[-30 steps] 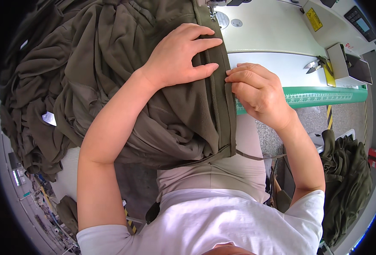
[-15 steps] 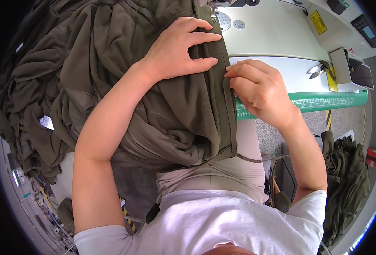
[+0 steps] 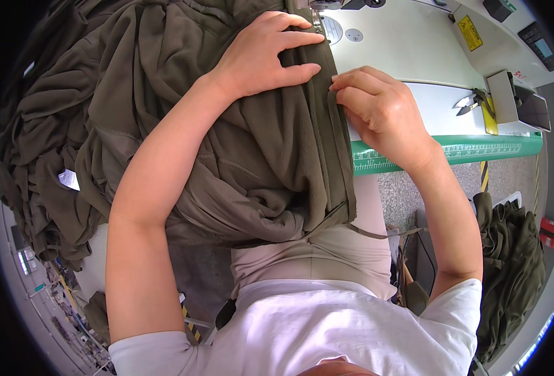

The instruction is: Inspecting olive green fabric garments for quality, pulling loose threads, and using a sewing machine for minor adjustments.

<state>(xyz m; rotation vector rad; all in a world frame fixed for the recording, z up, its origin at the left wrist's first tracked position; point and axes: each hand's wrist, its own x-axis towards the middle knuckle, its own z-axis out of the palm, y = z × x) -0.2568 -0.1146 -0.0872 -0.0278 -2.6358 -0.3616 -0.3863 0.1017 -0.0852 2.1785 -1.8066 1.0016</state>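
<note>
Both hands have moved up and away from the body since the earlier picture, following the cloth toward the machine. Nearest to the camera is the person's white short-sleeved shirt (image 3: 327, 326), and under it a beige lap. Over the lap hangs the olive-green fleece garment (image 3: 252, 163), with a thin strap of the same colour trailing off its lower right corner. A long folded hem runs up the right edge of this garment, from the lap to the top of the picture.

On that hem sits the right hand (image 3: 383, 113): its fingers are curled in and the fingertips pinch the edge of the hem, just over the white table. The left hand (image 3: 264, 56) lies farther up, flat on the garment with the fingers spread and pointing to the right; it presses the cloth down and closes on nothing. The two hands are near each other but do not touch.

To the left, a big heap of the same olive cloth (image 3: 39, 156) has a small white label on it. To the right, the white sewing table (image 3: 427, 100) has a green front edge with a printed ruler (image 3: 446, 153). On it lie small metal snips (image 3: 468, 103). Below them, another pile of olive cloth (image 3: 509, 263) rests beside the table. At the top stands the cream-white sewing machine body (image 3: 408, 44).
</note>
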